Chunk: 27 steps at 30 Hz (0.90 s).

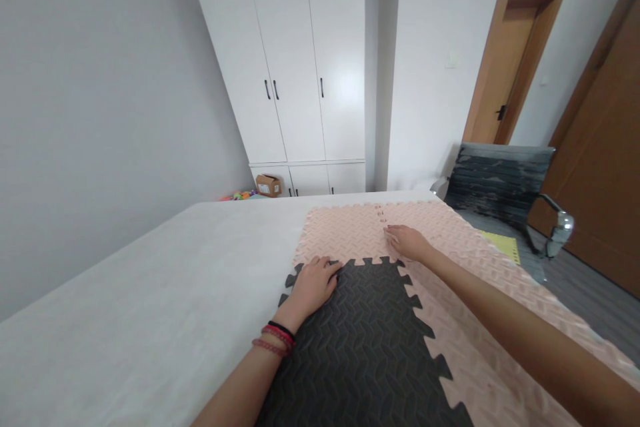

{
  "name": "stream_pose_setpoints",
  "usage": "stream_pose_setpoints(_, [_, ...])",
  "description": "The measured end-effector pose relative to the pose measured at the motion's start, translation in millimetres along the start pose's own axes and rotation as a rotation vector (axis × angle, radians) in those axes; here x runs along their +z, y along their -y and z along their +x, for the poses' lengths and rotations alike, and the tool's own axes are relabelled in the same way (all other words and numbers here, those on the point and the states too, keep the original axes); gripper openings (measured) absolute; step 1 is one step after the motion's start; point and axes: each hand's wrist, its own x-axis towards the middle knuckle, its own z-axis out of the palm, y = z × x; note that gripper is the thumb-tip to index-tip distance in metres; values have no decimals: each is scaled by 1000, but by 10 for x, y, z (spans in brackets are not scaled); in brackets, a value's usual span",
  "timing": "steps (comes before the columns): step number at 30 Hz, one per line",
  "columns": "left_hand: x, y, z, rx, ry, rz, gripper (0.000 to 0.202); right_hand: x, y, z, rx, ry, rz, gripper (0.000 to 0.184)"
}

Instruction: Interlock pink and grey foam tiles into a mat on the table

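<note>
A black foam puzzle mat (370,340) with toothed edges lies on the white surface before me. Pink foam mats border it: one at its far end (340,230), others along its right side (480,300). My left hand (317,283), with red and black bands at the wrist, rests flat near the black mat's far left corner, fingers spread toward the seam. On the pink foam, by the joint between two pink mats, my right hand (407,242) presses down with fingers stretched out. Neither hand visibly grips anything. My right fingertips are partly hidden.
A white bed-like surface (175,287) extends to the left. Behind stand a white wardrobe (305,73) and a cardboard box (269,185). On the right are a dark-backed chair (500,180), a yellow mat piece (505,245) and wooden doors (595,167).
</note>
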Motion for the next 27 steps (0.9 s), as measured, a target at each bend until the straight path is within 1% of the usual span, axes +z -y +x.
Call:
stream_pose_setpoints(6, [23,15,2,-1,7,-7,41,182,-19,26,-28,54,31,32])
stream_pose_setpoints(13, [-8,-8,-9,-6,22,-23,42,174,7,-28,-11,67,47,35])
stream_pose_setpoints(18, [-41,25,-63,2,30,-47,44,100,-108,168,-4,141,77,33])
stream_pose_setpoints(22, [-57,68,-81,-7,30,-70,44,55,-205,360,7,114,68,37])
stream_pose_setpoints(24, [-59,75,-80,-12,30,-76,43,92,-196,409,14,94,55,38])
stream_pose_setpoints(27, [-61,72,-72,-17,38,-83,43,213,-131,418,19,67,36,37])
